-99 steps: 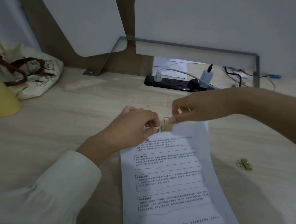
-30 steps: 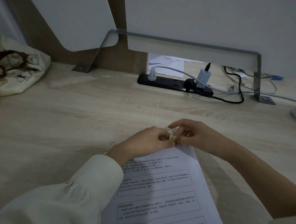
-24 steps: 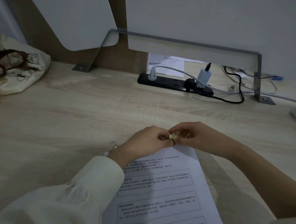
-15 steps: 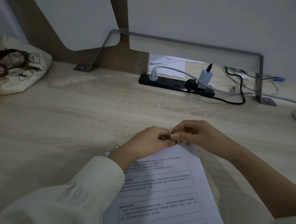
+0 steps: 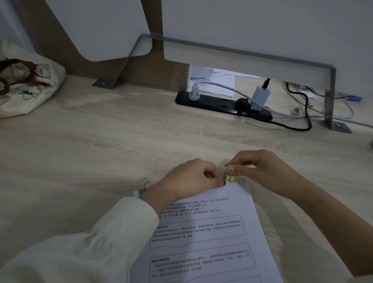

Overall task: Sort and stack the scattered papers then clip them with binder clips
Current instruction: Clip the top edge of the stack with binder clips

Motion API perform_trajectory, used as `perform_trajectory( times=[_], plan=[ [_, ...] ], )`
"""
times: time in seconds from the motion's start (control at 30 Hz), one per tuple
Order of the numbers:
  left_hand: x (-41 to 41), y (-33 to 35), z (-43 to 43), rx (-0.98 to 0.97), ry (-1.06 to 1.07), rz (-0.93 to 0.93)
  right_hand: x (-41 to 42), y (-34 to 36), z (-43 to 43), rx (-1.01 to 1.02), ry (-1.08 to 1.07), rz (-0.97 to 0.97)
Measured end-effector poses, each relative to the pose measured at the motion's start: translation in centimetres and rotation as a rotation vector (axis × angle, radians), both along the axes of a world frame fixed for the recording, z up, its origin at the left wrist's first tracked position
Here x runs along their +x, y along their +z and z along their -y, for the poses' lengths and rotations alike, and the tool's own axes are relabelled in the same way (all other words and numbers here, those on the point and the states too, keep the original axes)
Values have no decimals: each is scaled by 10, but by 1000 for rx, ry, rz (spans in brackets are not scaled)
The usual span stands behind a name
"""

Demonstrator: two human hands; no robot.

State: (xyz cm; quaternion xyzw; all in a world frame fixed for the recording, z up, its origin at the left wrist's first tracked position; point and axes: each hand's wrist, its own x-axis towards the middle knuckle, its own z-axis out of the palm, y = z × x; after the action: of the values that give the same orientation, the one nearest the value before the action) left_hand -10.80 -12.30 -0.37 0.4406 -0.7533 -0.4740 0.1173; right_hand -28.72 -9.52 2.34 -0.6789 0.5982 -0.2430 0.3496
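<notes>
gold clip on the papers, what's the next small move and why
Probably fold the handle flat: the gold clip already sits on the top edge of the papers, right hand pinching its wire handle, left hand pinching that edge beside it.

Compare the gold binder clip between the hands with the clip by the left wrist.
The gold clip sits on the papers' far edge near the right corner; the other clip sits at the left corner. The gold clip is pinched by the left hand and right hand; the other clip is untouched. The other clip's body looks teal, not gold. Both have wire handles.
</notes>
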Motion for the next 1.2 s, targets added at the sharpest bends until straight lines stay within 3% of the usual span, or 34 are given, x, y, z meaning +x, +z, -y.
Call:
perform_trajectory(
  times=[0.13, 0.6, 0.8, 0.97, 1.2],
  plan=[
    [0, 1, 0, 3, 10, -47, -1, 1, 2, 18, 2, 4],
    [-2, 5, -3, 3, -15, -96, -8, 13, -1, 360, 75, 38],
    [0, 14, -2, -23, 13, -153, -18, 13, -39, 413, -80, 352],
    [-1, 29, -3, -171, 108, -152, -19, 2, -105, 598, -9, 556],
    [11, 42, -27, -521, 311, -101, -11, -17, -154, 296, -483, 737]
  ],
)
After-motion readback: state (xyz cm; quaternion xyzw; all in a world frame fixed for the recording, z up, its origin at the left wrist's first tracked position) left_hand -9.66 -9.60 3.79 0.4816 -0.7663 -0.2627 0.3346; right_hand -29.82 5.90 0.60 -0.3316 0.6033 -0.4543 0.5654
